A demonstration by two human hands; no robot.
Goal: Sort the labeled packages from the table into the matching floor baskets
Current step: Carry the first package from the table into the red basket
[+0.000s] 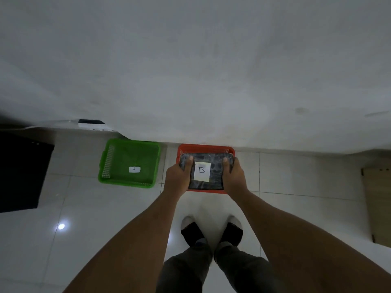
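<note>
I am gripping the B-labeled package (204,172) with left hand (177,176) and right hand (233,175), fingers clamping its ends. I am holding it level over the red basket (206,147), right of the green A basket (129,163), for a matched drop.

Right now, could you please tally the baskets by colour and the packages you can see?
Green basket: 1
Red basket: 1
Package labelled B, held in both hands over the red basket: 1
Total: 3

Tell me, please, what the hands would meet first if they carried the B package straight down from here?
Probably the red basket directly beneath the package held by the left hand and right hand; depth is unclear.
</note>
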